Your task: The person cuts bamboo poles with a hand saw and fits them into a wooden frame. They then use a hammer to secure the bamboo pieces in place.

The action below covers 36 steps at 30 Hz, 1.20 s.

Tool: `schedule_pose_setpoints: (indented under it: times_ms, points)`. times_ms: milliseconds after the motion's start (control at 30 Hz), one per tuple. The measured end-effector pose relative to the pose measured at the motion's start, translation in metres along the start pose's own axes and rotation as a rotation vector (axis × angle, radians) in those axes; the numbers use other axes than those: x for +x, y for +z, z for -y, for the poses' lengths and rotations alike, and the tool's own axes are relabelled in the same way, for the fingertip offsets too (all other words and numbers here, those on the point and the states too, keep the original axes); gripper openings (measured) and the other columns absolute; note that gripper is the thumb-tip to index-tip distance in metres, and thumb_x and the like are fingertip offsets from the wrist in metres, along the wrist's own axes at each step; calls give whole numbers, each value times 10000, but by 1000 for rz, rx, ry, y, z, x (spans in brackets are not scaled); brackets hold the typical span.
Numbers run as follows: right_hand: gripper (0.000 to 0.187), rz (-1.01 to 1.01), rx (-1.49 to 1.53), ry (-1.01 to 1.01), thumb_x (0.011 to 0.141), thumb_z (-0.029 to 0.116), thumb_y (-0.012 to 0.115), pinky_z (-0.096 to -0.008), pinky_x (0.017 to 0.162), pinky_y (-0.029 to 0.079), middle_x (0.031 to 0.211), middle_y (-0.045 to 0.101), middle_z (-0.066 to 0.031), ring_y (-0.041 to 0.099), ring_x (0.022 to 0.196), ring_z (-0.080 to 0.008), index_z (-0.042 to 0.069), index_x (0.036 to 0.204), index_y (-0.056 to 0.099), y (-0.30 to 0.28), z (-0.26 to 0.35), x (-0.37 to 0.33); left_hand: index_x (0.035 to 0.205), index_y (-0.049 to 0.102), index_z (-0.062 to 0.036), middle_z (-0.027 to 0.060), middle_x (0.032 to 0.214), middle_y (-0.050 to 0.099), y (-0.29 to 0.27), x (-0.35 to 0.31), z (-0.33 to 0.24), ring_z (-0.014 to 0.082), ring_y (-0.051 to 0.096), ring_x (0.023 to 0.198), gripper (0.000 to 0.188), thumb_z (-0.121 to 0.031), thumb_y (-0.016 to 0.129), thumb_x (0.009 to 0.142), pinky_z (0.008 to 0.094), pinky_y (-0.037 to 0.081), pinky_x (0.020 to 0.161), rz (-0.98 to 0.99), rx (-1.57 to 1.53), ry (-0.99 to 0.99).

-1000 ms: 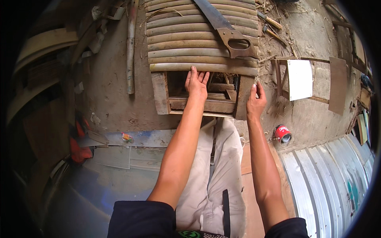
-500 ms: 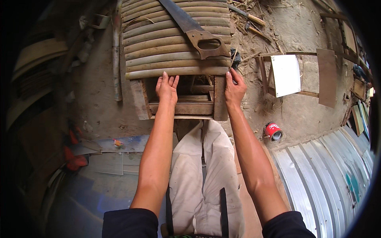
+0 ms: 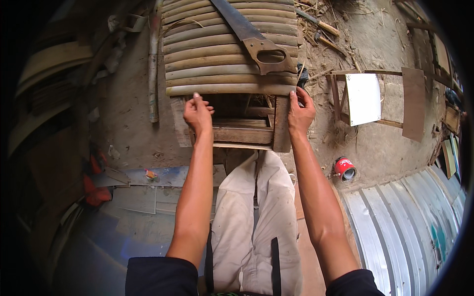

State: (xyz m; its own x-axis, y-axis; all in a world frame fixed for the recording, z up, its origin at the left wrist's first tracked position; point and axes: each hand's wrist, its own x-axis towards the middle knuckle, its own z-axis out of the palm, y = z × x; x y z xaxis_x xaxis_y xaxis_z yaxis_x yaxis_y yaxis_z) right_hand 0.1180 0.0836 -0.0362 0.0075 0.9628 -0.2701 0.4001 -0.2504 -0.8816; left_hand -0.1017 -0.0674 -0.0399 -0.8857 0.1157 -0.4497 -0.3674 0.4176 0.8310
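A row of bamboo slats lies across a wooden frame in front of me, and the nearest bamboo slat runs along its front edge. My right hand holds the right end of that slat, thumb and forefinger at its tip. Near the slat's left part is my left hand, its thumb up at the lower edge and its fingers loosely bent and apart, gripping nothing. A handsaw with a wooden handle rests on top of the slats, handle toward the right.
Right of the frame lie a hammer and another wooden-handled tool among shavings. A white sheet leans on a low wooden frame. Nearer are a red can and corrugated metal sheet. A pole lies left.
My left hand has shifted left along the front slat, and its fingers have come off the underside and bent. The right hand stays at the slat's end. The view has swung slightly left.
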Motion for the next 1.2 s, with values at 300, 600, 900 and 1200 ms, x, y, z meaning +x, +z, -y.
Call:
schedule_pose_setpoints:
  times_ms: [300,600,900,1200]
  points:
    - [276,-22,5,-71,905,150,705,-300,843,510,1057,667,-120,646,972,-204,12,1144,709,-1,-3,-3,1256,625,32,158,1167,700,-72,132,5,231,665,1054,371,-212,606,977,340,499,908,-45,379,387]
    - [278,-82,-23,-76,908,150,706,-276,746,500,1044,671,-101,629,869,-166,25,1155,715,5,-1,-6,1150,715,-5,91,1110,720,-65,140,6,153,657,969,263,-156,683,937,286,499,879,-84,180,295]
    - [289,-122,13,-108,921,157,689,-311,832,502,1061,693,-128,651,942,-199,21,1176,704,10,-11,-2,1090,706,6,99,1117,697,-68,136,6,182,613,1087,233,-116,734,893,289,442,995,-67,-191,39]
    - [317,-95,186,36,914,166,713,-289,809,511,1011,718,-111,653,879,-151,8,1188,694,12,-11,-3,1188,675,3,117,1260,642,-75,128,3,186,552,1203,300,-95,712,906,302,386,1064,74,-361,-4]
